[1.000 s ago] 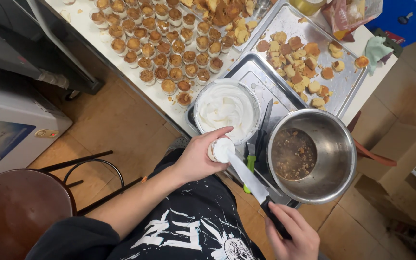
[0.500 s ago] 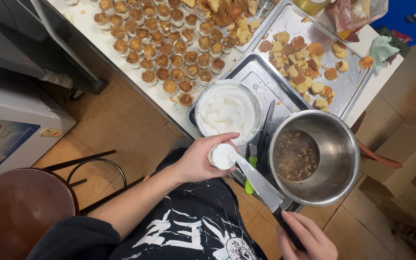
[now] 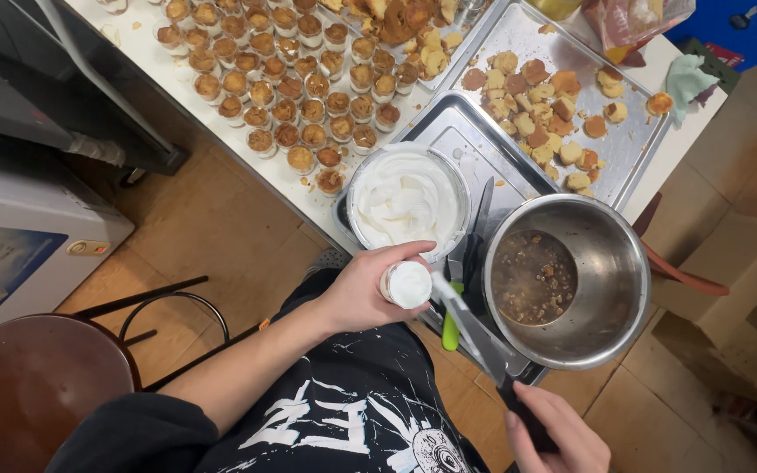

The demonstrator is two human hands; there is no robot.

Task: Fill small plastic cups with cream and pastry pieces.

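Observation:
My left hand [image 3: 363, 293] grips a small clear cup [image 3: 406, 284] topped with white cream, held just below a bowl of whipped cream [image 3: 406, 200]. My right hand [image 3: 555, 431] holds the dark handle of a long flat spatula [image 3: 466, 321], whose blade tip rests at the cup's cream top. A steel pot [image 3: 571, 278] with brown crumbly mixture sits right of the cup, on a metal tray [image 3: 457, 140].
Several small filled cups [image 3: 282, 70] stand in rows on the white table. A second tray [image 3: 624, 131] carries cake pieces [image 3: 545, 105]. A green-handled tool [image 3: 451, 326] and a knife [image 3: 482, 210] lie by the pot. A brown stool [image 3: 37, 385] and a white appliance [image 3: 28, 236] stand left.
The spatula blade has shifted against the cup's cream top, and my right hand has slid slightly lower right. The cup stays in my left hand.

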